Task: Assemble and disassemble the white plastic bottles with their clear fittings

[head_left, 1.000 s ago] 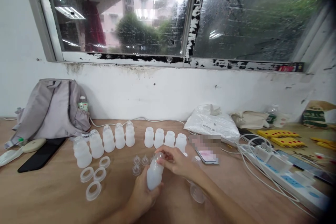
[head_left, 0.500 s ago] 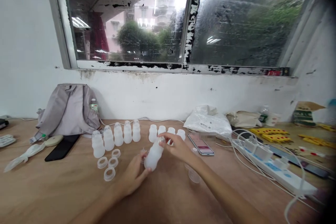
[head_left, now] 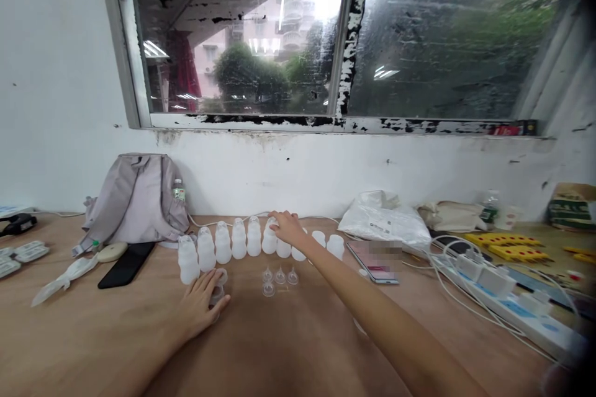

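A row of white, semi-clear baby bottles stands along the back of the table. My right hand (head_left: 287,229) has its fingers closed on the clear-capped top of a baby bottle (head_left: 269,243), upright in that row. Left of it stand several bottles with clear domed caps (head_left: 223,242). To its right are bottles without caps (head_left: 335,247), partly behind my right arm. My left hand (head_left: 203,303) is spread low over the clear collar rings (head_left: 222,277), its thumb apart from its fingers, covering most of them. Several clear silicone nipples (head_left: 280,275) sit mid-table between my hands.
A grey backpack (head_left: 139,198) leans on the wall at the left, a black phone (head_left: 125,265) before it. A white plastic bag (head_left: 382,220), a lit phone (head_left: 374,262) and a power strip (head_left: 507,307) with tangled cables lie at the right.
The bottle in my right hand went from mid-table to the back row, upright beside the capped ones. My left hand moved left from that bottle to the collar rings, uncovering the nipples.
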Demonstrator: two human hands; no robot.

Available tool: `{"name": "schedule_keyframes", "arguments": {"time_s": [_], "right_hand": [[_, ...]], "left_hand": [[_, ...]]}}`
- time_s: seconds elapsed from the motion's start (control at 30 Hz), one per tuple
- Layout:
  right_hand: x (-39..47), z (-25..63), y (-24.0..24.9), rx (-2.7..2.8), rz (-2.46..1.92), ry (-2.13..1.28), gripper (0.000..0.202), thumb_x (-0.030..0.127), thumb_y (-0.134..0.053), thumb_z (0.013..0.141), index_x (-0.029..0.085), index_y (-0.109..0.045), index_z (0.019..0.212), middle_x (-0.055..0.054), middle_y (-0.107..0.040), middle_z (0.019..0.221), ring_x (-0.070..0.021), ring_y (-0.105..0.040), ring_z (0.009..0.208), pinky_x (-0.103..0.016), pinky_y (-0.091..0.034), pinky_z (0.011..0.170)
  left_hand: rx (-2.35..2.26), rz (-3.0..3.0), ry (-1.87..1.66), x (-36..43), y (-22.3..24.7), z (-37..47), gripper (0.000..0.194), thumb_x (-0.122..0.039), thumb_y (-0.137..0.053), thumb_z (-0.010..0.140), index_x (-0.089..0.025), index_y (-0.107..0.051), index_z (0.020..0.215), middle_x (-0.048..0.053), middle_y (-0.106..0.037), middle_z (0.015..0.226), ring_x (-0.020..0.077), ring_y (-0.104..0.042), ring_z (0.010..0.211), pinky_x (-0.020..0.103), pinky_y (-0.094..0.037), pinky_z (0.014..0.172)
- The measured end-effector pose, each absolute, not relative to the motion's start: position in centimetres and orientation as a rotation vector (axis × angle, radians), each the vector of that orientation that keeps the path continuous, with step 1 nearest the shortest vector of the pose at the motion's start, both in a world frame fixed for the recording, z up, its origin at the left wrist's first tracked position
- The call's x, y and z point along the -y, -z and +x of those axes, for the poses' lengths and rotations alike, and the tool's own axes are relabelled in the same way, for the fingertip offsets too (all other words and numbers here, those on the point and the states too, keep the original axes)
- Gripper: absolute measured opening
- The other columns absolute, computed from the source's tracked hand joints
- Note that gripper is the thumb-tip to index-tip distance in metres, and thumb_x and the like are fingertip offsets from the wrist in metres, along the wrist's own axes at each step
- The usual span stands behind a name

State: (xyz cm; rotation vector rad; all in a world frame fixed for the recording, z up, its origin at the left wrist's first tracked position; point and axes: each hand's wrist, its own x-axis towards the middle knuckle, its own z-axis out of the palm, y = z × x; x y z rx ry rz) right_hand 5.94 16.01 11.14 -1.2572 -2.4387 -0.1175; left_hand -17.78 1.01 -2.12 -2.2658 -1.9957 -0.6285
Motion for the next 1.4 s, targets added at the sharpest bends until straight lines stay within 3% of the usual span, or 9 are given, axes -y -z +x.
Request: {"name": "schedule_keyframes", "arguments": {"time_s": [0.23, 0.57, 1.0, 1.2, 1.4], "right_hand": [[-17.4, 5.1, -10.6, 2.457, -1.34, 0.072, 0.033, 0.021, -0.043, 0.081, 0.018, -0.039, 0.114, -0.011, -0.057, 0.102, -0.0239, -0.044, 0.102, -0.037, -0.025, 0.081], [-18.1, 5.3, -11.1, 2.43, -1.387, -0.011, 0.027, 0.02, -0.046, 0.078, 0.02, -0.044, 0.105, -0.008, -0.058, 0.102, -0.0225, -0.047, 0.099, -0.035, -0.028, 0.079], [-17.2, 5.7, -10.6, 2.34, -1.273, -0.028, 0.036, 0.019, -0.048, 0.077, 0.02, -0.044, 0.112, -0.007, -0.056, 0.108, -0.0222, -0.044, 0.103, -0.036, -0.032, 0.083], [-12.6, 8.1, -7.4, 2.074, -0.999, 0.001, 0.022, 0.012, -0.037, 0.081, 0.015, -0.052, 0.097, -0.008, -0.057, 0.096, -0.0173, -0.048, 0.092, -0.03, -0.036, 0.083], [-5.8, 11.0, -2.2, 2.382, -0.942, -0.016, 0.02, 0.01, -0.038, 0.08, 0.018, -0.056, 0.087, -0.006, -0.057, 0.088, -0.0181, -0.05, 0.082, -0.032, -0.039, 0.077]], "left_hand": [[1.89, -2.339, 0.672, -1.4, 1.4, -16.6, 0.052, -0.052, -0.035, 0.082, -0.022, -0.041, 0.125, 0.007, -0.043, 0.13, 0.0218, -0.038, 0.118, 0.04, -0.027, 0.099], [1.634, -2.695, 0.637, -2.9, -0.2, -14.9, 0.037, -0.039, -0.037, 0.086, -0.032, -0.043, 0.121, 0.0, -0.047, 0.127, 0.0195, -0.042, 0.116, 0.038, -0.03, 0.097], [1.46, -2.749, 0.641, -4.5, -0.9, -14.9, 0.033, -0.035, -0.036, 0.087, -0.026, -0.047, 0.117, 0.002, -0.056, 0.114, 0.0175, -0.05, 0.103, 0.033, -0.036, 0.091], [1.379, -2.705, 0.532, -4.9, -1.0, -15.1, 0.032, -0.033, -0.031, 0.089, -0.025, -0.047, 0.116, 0.003, -0.055, 0.115, 0.0176, -0.05, 0.103, 0.033, -0.035, 0.091], [1.245, -2.568, 0.439, -5.1, -1.7, -13.9, 0.034, -0.035, -0.036, 0.087, -0.023, -0.046, 0.116, 0.007, -0.052, 0.117, 0.0219, -0.047, 0.106, 0.04, -0.032, 0.092]]}}
